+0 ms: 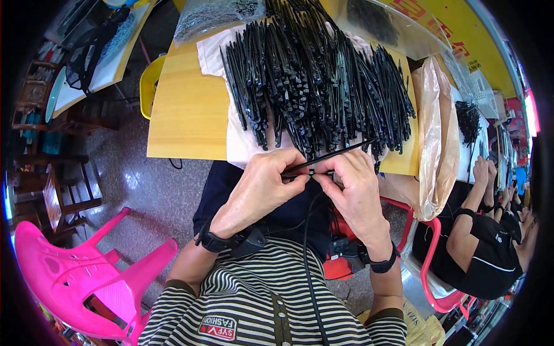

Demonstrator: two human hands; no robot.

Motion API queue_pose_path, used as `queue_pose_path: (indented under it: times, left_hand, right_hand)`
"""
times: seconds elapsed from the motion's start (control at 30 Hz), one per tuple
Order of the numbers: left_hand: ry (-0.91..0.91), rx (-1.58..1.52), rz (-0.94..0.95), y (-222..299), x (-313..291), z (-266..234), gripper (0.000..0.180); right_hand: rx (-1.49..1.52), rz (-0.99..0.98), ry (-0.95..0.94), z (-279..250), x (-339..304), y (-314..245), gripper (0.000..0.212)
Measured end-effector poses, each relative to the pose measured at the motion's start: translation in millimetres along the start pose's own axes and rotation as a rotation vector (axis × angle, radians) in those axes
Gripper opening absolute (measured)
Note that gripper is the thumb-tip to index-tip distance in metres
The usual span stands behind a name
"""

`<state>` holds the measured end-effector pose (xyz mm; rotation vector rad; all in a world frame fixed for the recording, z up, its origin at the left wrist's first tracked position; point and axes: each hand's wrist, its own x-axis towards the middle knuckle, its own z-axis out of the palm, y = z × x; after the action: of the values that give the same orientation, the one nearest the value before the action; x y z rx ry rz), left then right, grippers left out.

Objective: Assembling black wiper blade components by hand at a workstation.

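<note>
cable tie [332,154], black and thin, sits pinched between my two hands just off the near edge of the counter [184,115], its tail slanting up to the right. my left hand [259,187] has its fingers closed narrow on the head end, and my right hand [355,190] nips the strap beside it, fingertips nearly touching, which looks like the way to keep so slim a piece steady. i work over my lap, close to the big heap of ties [314,81] spread on a pale cloth [242,147], within easy reach.
</note>
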<state>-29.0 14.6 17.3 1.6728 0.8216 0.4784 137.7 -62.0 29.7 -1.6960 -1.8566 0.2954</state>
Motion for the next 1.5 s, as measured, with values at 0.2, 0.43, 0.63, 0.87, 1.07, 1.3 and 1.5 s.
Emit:
queue_pose_path:
  times: [0.2,0.43,0.63,0.87,1.07,1.3,1.5]
  left_hand:
    - [0.050,0.111,0.060,2,0,5,0.015]
    - [0.085,0.162,0.121,-8,-2,13,0.015]
    - [0.078,0.202,0.131,-8,-2,18,0.015]
    - [-0.054,0.059,0.069,-8,-1,10,0.013]
    - [-0.135,-0.271,-0.135,-10,-2,4,0.018]
    - [-0.335,-0.445,-0.231,-2,-9,-14,0.024]
    - [-0.344,-0.551,-0.300,-1,-15,-22,0.028]
  right_hand:
    - [-0.016,0.004,0.007,2,-4,0,0.019]
    - [-0.064,-0.069,0.049,13,-13,9,0.022]
    - [-0.075,-0.078,0.041,19,-20,14,0.024]
    - [-0.191,-0.115,0.127,13,-18,4,0.023]
    - [-0.307,-0.142,0.115,1,-22,-7,0.017]
    - [-0.103,-0.124,-0.311,-70,11,-5,0.011]
    - [0.331,0.154,-0.379,-75,14,4,0.007]
